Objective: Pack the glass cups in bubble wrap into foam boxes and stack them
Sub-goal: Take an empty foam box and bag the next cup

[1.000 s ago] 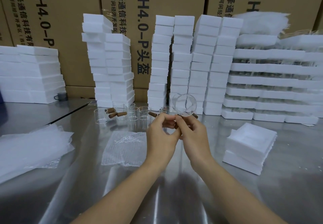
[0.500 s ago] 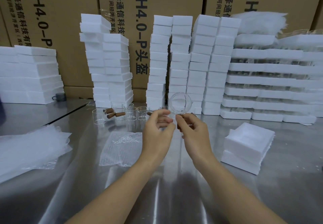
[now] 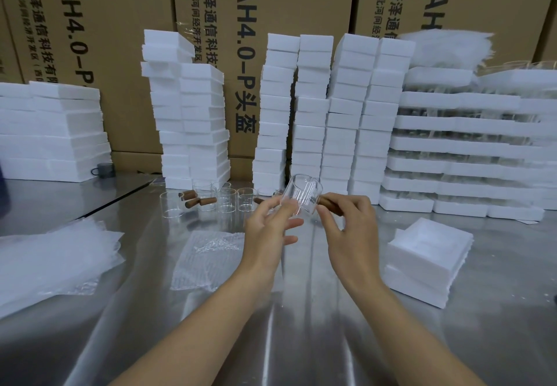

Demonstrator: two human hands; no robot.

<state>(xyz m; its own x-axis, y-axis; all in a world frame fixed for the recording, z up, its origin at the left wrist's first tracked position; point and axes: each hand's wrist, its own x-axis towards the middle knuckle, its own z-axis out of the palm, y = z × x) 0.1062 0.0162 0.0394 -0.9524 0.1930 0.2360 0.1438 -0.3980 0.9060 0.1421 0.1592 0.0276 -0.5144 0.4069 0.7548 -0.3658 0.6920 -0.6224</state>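
Glass cup [image 3: 301,194]: you hold it clear of the steel table [image 3: 301,340] between your two hands, above and just right of the bubble-wrap sheet [image 3: 208,260]. Your left hand [image 3: 269,232] pinches the glass wall between thumb and fingertips. Your right hand [image 3: 346,229] pinches the cup's wooden handle [image 3: 328,203].

Change: a moment ago the round mouth faced you. Now the cup is tilted onto its side, wall toward you, and your hands have drawn slightly apart. This suggests you are readying the cup for the sheet; wrapping is not yet begun.

Containers: the open foam box [image 3: 422,265] to your right shows a bare hollow with no cup in it. Closed foam boxes [image 3: 331,114] stand stacked at the back. More unwrapped cups [image 3: 211,198] wait in a row in front of them.
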